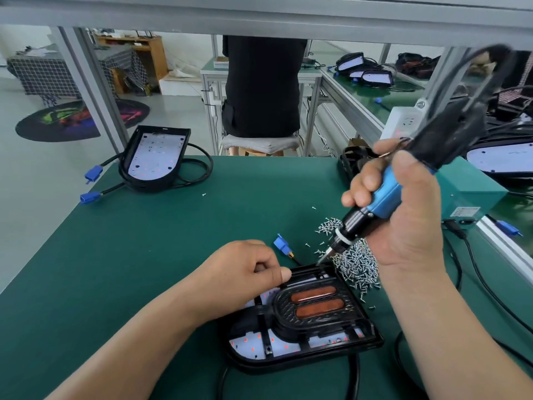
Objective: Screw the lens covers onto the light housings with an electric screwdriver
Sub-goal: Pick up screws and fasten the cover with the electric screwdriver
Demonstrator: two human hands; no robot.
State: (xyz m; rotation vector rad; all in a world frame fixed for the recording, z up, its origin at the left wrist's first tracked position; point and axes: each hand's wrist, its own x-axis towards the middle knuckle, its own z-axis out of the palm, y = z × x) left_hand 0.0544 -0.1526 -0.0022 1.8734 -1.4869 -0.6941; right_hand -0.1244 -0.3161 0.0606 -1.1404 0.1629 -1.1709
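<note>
A black light housing (pixel 369 340) lies near the front of the green mat, with a black lens cover (pixel 317 306) holding two orange strips seated in it. My left hand (pixel 245 272) rests on the housing's far left edge, fingers curled and thumb pressed against the rim. My right hand (pixel 403 209) grips the blue and black electric screwdriver (pixel 383 197). Its bit tip touches the housing's far right corner. A heap of small silver screws (pixel 357 264) lies just right of that corner.
A second housing (pixel 155 157) with cables and blue connectors (pixel 93 173) sits at the mat's far left. A teal box (pixel 473 194) stands at right, with cables trailing across the mat. Another blue connector (pixel 281 243) lies behind the near housing. A person sits beyond the bench.
</note>
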